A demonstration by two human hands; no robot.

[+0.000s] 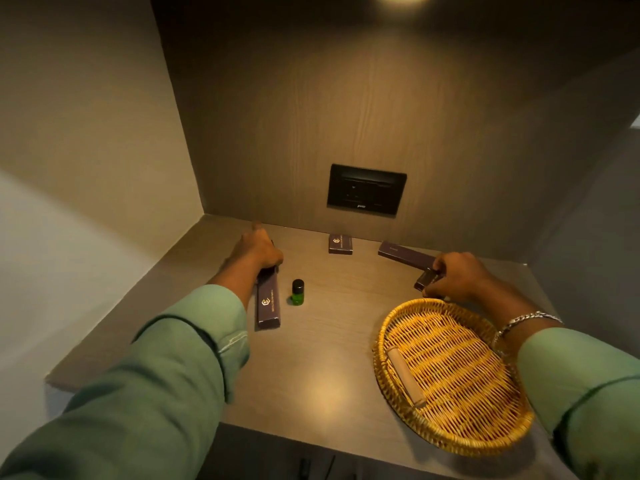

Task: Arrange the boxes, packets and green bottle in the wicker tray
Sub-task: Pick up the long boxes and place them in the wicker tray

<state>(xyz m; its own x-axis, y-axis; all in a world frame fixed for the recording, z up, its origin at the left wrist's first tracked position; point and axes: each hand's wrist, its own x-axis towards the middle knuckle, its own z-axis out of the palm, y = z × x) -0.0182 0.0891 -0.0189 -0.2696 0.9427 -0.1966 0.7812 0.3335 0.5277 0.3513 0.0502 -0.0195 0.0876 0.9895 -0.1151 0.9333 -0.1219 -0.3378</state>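
The right hand [457, 277] pinches a small dark box [426, 279] just beyond the wicker tray [446, 441]'s far rim, while the left hand [258, 249] presses the far end of a long box [268, 303] lying toward the counter's front edge.

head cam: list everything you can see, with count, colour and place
wicker tray: 1, yellow, empty, front right of counter
green bottle: 1, black cap, upright, counter centre-left
long box: 1, dark purple, left of bottle, under left hand
long box: 1, dark, back right
small box: 1, dark, by back wall
small box: 1, dark, in right hand
socket plate: 1, black, back wall
left hand: on long box
right hand: behind tray
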